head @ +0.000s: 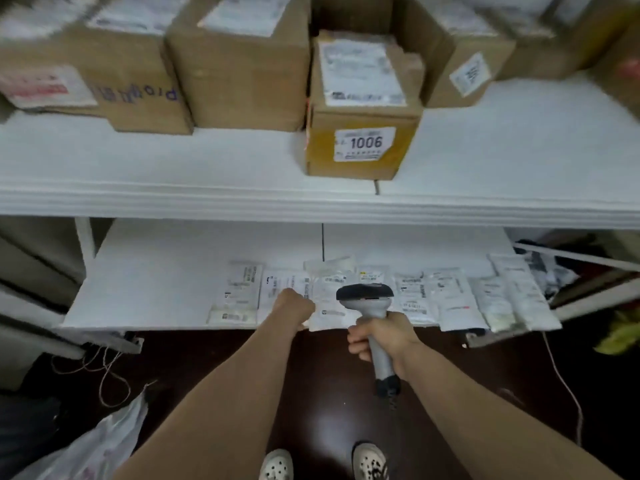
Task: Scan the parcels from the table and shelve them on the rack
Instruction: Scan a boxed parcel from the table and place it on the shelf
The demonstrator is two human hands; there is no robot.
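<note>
— Head view, hands first?
— Right hand [379, 336] clamped around the grey handle of a barcode scanner [372, 306], dark scanner head tipped down over the lower shelf [145, 271]. Left hand [294, 306] closed in a fist at the near edge of a white parcel [329, 306], seemingly pinching it, though blurred too much to be sure.

— And the rest of the parcels?
— Laid flat in a row along the front of that lower shelf: white poly mailers [450, 299] with printed labels, some overlapping, the row running from just left of the left hand out to the right end.

— Upper shelf?
— White upper shelf [173, 168] carrying cardboard boxes [239, 64] at the back, plus one smaller box [363, 109] nearer the front edge, with a sticker reading 1006 [365, 143].

— Below?
— Dark glossy floor [329, 393], two white perforated shoes [277, 465] at the bottom edge, a white plastic bag [97, 445] at lower left, thin loose cords [104, 372] near the shelf's left corner.
</note>
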